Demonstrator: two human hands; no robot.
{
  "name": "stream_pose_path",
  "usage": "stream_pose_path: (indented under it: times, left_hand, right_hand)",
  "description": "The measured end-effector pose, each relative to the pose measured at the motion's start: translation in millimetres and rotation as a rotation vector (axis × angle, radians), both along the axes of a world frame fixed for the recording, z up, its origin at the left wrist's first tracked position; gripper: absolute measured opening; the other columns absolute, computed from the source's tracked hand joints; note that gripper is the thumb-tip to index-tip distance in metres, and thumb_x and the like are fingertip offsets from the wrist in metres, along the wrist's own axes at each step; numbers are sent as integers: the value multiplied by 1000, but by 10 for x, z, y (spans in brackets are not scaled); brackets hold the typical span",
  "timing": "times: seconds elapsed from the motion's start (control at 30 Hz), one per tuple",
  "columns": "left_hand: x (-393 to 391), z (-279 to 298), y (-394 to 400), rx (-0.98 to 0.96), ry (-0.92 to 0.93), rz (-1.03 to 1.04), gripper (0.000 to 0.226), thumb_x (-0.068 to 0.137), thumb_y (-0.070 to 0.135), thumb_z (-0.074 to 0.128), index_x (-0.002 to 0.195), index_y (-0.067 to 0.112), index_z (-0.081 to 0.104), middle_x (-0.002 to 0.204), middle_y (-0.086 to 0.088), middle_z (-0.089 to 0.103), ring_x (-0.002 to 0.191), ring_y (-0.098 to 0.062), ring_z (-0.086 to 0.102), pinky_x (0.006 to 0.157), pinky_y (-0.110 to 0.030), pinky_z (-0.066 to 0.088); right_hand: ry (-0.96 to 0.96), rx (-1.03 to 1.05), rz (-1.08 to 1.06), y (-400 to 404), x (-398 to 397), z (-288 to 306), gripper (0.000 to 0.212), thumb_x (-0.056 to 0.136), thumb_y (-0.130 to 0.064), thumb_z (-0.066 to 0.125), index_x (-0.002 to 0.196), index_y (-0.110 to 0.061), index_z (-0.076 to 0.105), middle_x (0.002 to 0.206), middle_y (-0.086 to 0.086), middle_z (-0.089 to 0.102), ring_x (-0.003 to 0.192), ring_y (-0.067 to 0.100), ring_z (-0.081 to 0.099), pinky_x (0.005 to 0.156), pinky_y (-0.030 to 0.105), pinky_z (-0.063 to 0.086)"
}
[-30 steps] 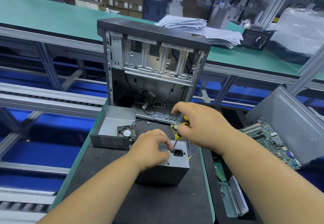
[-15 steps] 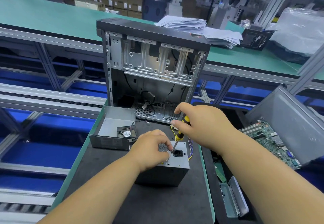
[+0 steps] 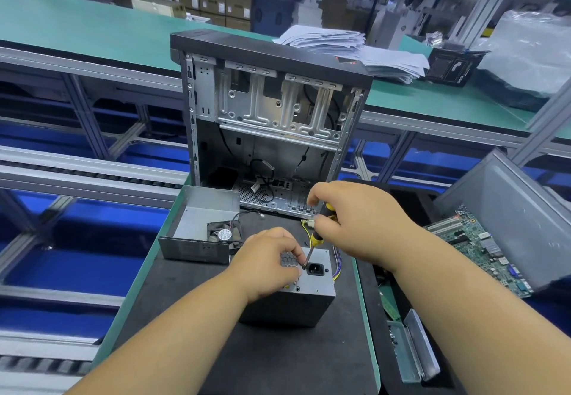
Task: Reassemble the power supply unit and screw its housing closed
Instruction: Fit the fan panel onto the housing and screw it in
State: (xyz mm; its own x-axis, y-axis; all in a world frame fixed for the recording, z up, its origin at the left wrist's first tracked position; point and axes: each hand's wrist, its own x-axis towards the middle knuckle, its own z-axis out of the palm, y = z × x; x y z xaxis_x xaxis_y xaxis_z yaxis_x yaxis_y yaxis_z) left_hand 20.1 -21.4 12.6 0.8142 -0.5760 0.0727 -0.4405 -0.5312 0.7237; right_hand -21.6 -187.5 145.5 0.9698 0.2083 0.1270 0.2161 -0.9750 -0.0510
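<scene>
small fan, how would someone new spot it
Find the open computer case standing at the back of the black mat. Left of its base lies a grey metal housing shell. The small fan sits at its right end: black, with a round white label.

power supply unit (image 3: 296, 299) before computer case (image 3: 268, 116), housing cover (image 3: 200, 227) left, motherboard (image 3: 475, 249) right

No legible text anywhere. Round white sticker on the fan hub (image 3: 224, 234), left of the power supply unit (image 3: 309, 289), carries print too small to read. Black box (image 3: 452, 68) far right on the green bench has pale markings on its side, looks upside down, can't make out letters for sure. Red mark (image 3: 346, 60) on the top right corner of the PC case (image 3: 272, 51): unreadable. Motherboard (image 3: 482, 249) at right: markings too fine.
</scene>
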Motion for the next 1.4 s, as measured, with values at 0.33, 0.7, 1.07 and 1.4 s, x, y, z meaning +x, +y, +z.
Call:
stream_pose_path:
  times: [0.33,0.7,1.07,1.4]
  left_hand:
    - [-17,15,8,9,-1,8,16,74,31,70,77,45,64,103,23,55,105,0,48,89,-27,35]
    - [-32,21,12,24,1,11,14,76,31,69,79,45,65,104,24,54,107,-2,47,88,-27,33]
    - [-32,29,2,45,3,19,16,76,30,71,77,45,63,107,23,55,107,-4,48,89,-28,31]
    - [-45,25,-12,45,7,41,13,75,28,71,83,38,69,105,23,55,108,-3,48,92,-29,35]
  right_hand:
    - [-9,-7,17,7,-32,7,31,93,-53,43,118,-36,51,71,-17,47,74,10,48,57,29,33]
    - [10,-35,10,21,-44,46,23,95,-55,45,106,-36,52,64,-12,48,67,6,47,54,28,33]
    - [94,39,-30,64,-61,115,22,95,-43,58,90,-23,52,75,-9,51,76,14,50,60,32,38]
    - [-9,47,-242,140,-113,-6,33,95,-49,55,84,-21,43,69,-6,45,67,18,47,50,29,27]
